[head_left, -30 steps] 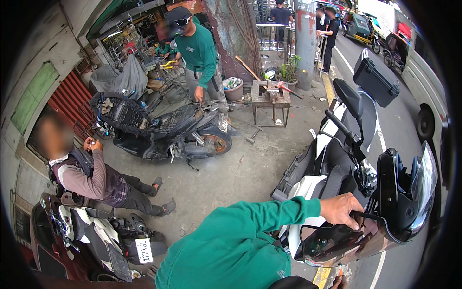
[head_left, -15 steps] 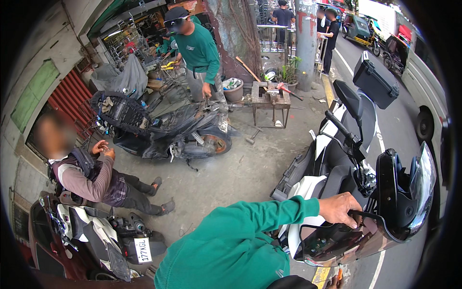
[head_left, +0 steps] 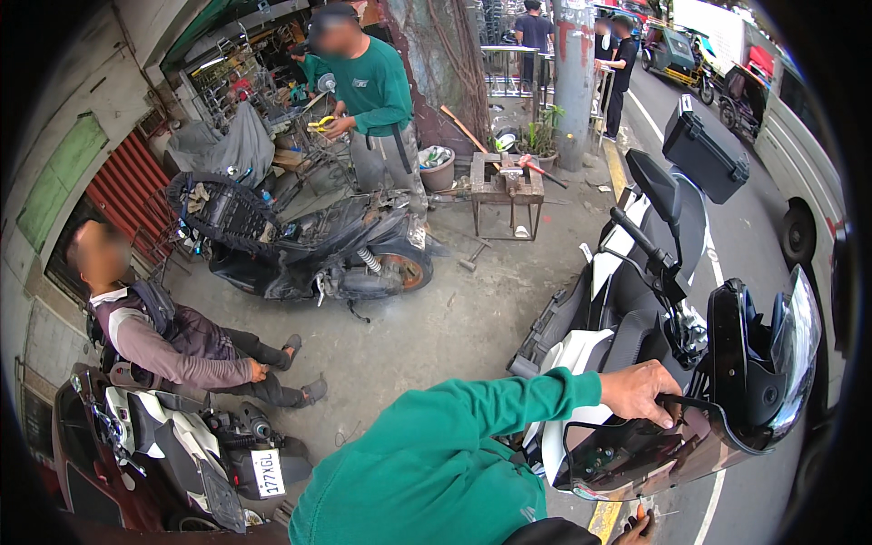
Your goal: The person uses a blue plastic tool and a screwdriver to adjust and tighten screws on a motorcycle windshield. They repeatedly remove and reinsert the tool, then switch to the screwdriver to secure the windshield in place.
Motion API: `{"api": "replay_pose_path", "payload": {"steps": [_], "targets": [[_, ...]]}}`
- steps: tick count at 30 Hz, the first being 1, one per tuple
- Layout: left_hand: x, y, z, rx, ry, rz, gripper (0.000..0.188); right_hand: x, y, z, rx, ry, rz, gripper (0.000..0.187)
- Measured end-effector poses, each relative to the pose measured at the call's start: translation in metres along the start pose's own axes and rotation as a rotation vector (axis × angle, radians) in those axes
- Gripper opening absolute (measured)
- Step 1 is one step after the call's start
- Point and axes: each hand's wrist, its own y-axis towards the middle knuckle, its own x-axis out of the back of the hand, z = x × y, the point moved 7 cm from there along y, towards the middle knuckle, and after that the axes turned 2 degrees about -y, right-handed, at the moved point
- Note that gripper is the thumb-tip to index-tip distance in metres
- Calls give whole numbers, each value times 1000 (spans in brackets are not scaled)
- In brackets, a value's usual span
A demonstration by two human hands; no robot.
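My left hand (head_left: pixel 641 393), in a green sleeve, pinches the upper edge of a dark tinted windshield (head_left: pixel 636 459) at the front of a white and black scooter (head_left: pixel 581 350). Below the windshield, at the lower edge of the view, my right hand (head_left: pixel 638 529) is closed around the orange handle of a screwdriver (head_left: pixel 641 511). Its thin shaft points right, apart from the windshield. Most of my right arm is hidden. A black helmet (head_left: pixel 749 363) with a clear visor sits beside the windshield, close to the handlebar.
A co-worker (head_left: pixel 372 86) in green stands behind a stripped black scooter (head_left: pixel 318 245), holding something yellow. Another person (head_left: pixel 173 327) stands at left beside a parked white motorcycle (head_left: pixel 182 436). A metal stand (head_left: pixel 507 186) and hammer (head_left: pixel 474 256) are farther back. A van (head_left: pixel 808 173) is on the road.
My right hand has shifted slightly right, and the screwdriver's shaft now shows. My left hand keeps its hold. The co-worker has raised a hand to the yellow thing; the person at left has lowered theirs.
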Motion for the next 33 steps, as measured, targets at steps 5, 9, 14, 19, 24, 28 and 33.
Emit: {"api": "replay_pose_path", "payload": {"steps": [5, 9, 14, 19, 24, 28, 33], "targets": [[1, 0, -2, -15, -8, -12, 24, 5, 3, -15, -41, 210, -177, 41], [0, -1, 0, 8, -29, -10, 25, 3, 8, -17, -45, 123, -27, 42], [0, 0, 1, 4, -9, -10, 25, -1, 12, -34, -89, 83, 51, 40], [0, 0, 0, -7, 8, -7, 25, -10, 12, -33, -68, 608, 105, 38], [0, 0, -1, -27, -3, -8, 25, 3, 4, -12, 48, 160, -113, 42], [0, 0, 1, -11, 8, -3, 25, -6, 6, -32, -111, 131, -48, 51], [0, 0, 2, 1, -9, -10, 25, -14, 10, -61, -286, 136, 34, 54]]}}
